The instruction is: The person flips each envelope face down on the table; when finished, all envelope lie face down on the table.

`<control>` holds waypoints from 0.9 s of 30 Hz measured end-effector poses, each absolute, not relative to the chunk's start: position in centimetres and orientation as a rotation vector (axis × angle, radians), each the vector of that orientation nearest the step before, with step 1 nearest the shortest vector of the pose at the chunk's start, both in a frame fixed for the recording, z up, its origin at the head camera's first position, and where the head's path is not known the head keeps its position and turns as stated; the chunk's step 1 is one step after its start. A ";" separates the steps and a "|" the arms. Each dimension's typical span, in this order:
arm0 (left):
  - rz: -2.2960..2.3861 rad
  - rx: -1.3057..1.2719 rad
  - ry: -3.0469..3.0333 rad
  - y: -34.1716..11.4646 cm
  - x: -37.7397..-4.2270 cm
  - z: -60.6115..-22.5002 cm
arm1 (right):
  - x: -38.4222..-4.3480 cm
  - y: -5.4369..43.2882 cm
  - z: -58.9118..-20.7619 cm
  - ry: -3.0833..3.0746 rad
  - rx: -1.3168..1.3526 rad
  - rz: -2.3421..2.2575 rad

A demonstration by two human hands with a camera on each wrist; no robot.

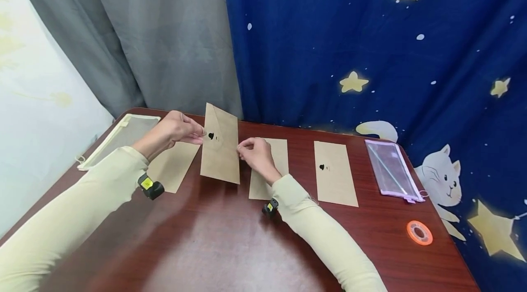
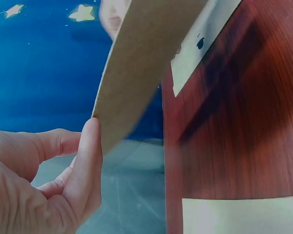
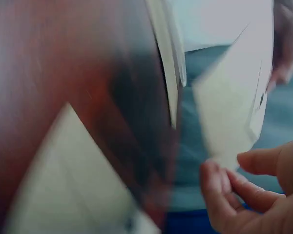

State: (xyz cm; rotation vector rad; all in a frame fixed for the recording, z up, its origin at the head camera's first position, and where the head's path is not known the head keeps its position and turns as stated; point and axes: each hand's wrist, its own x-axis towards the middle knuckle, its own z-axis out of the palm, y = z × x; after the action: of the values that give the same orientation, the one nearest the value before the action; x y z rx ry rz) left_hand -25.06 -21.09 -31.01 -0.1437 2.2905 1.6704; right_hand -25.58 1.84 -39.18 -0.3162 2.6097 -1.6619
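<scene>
A kraft-paper envelope [image 1: 220, 150] with a small black hat print is raised above the table, its flap side turned toward the head camera. My left hand [image 1: 181, 128] pinches its left edge between thumb and fingers. At the opposite edge, my right hand [image 1: 256, 152] has thumb and fingertips together on the paper. In the right wrist view the envelope [image 3: 234, 97] is blurred, with the right fingers [image 3: 217, 183] at its near end. Behind my right hand a second envelope [image 1: 280, 152] lies on the table, partly covered by that hand. Another envelope [image 1: 173, 166] lies below my left wrist.
One more envelope [image 1: 335, 175] lies flat to the right. Beyond it are a purple-edged mesh zip pouch [image 1: 389, 168] with a thin stick inside and an orange ring-shaped roll [image 1: 419, 232]. A cream-edged pouch [image 1: 131, 132] sits at the far left. Curtains [image 1: 288, 54] hang behind the table.
</scene>
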 end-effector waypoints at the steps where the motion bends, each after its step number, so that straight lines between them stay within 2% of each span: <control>1: 1.666 -0.139 2.294 -20.9 -25.1 -30.9 | -25.4 1.6 -38.6 2.728 -0.373 -1.567; 7: 1.581 -0.175 2.350 -19.8 -25.3 -30.6 | -23.1 -0.7 -35.0 2.984 -0.656 -1.253; 12: 1.514 -0.220 2.461 -18.9 -25.4 -30.5 | -20.7 -3.0 -33.3 3.158 -0.819 -0.806; 19: 1.405 -0.171 2.647 -18.4 -25.0 -30.0 | -20.0 -4.6 -32.8 3.346 -0.833 -0.261; 24: 1.376 -0.093 2.753 -17.9 -24.4 -29.9 | -20.0 -4.5 -33.1 3.373 -0.818 -0.236; 27: 1.550 -0.072 2.646 -17.8 -24.1 -30.6 | -19.9 -4.2 -33.4 3.387 -0.777 -0.328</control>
State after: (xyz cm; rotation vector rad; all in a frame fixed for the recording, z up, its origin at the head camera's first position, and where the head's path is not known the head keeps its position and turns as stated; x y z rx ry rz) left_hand -24.15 -17.76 -30.58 -0.0720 2.6463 1.5505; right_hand -19.91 -4.24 -33.44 -0.7772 3.3865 -0.3282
